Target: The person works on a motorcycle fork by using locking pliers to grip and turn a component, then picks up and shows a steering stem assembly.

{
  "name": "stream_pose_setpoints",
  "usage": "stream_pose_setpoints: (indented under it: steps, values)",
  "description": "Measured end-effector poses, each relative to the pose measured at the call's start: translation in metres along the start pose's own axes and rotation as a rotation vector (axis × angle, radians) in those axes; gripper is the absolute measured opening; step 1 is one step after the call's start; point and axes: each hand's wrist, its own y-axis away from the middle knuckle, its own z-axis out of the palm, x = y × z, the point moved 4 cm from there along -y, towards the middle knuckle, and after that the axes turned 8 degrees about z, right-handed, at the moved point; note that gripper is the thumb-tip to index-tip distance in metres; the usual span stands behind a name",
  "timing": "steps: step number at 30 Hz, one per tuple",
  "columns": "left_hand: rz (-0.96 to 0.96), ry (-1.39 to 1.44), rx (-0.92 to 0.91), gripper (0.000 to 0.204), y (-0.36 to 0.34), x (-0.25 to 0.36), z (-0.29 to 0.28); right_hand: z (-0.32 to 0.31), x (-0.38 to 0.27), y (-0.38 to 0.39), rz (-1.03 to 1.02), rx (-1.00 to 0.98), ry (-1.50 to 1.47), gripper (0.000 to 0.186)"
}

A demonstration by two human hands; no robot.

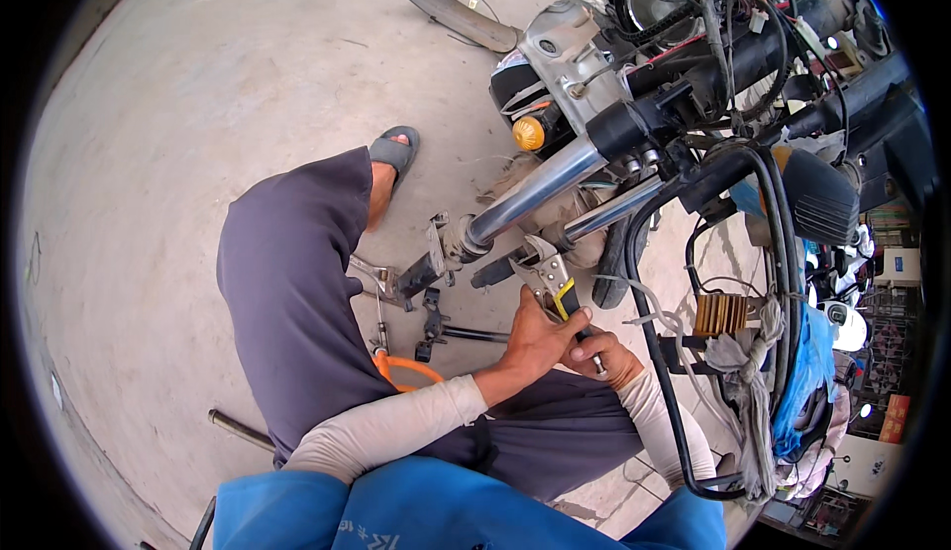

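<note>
Locking pliers (pixel 550 277) with metal jaws and black-and-yellow handles are in both my hands. My left hand (pixel 535 337) is closed round the handles near the jaws. At the handle end, beside the small adjusting screw, my right hand (pixel 606 357) is closed too. The jaws lie at the lower part of the nearer motorcycle fork leg (pixel 614 206); whether they bite on it I cannot tell. The other fork leg (pixel 540 188), shiny chrome, slants down to a dark lower end (pixel 418 275) beside my knee.
The stripped motorcycle front, with a headlight shell (pixel 570 55), orange turn signal (pixel 528 134) and loose cables, fills the upper right. A bent black tube guard (pixel 649 352) rises right of my hands. A curved mudguard (pixel 461 17), an orange-handled tool (pixel 401 370) and a metal tube (pixel 241 429) lie on concrete.
</note>
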Motion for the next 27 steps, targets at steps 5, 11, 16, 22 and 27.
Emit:
stream_pose_setpoints:
  steps: [5,11,16,22,27]
  values:
    - [0.006,-0.501,-0.024,0.085,0.011,0.021,-0.005,0.008,-0.006,-0.002,-0.074,0.046,0.067,0.049]
    - [0.218,-0.707,0.135,0.096,0.02,0.017,-0.003,0.014,-0.01,0.0,-0.134,0.083,0.136,0.049]
    - [0.153,-0.741,0.081,0.095,0.009,0.021,-0.004,0.017,-0.012,-0.001,-0.172,0.099,0.181,0.048]
    - [-0.063,-0.253,0.063,0.082,0.004,-0.01,0.002,0.022,-0.018,-0.004,-0.221,0.107,0.239,0.048]
    - [0.108,-0.194,0.113,0.077,0.001,-0.026,0.003,0.023,-0.022,-0.002,-0.243,0.113,0.265,0.047]
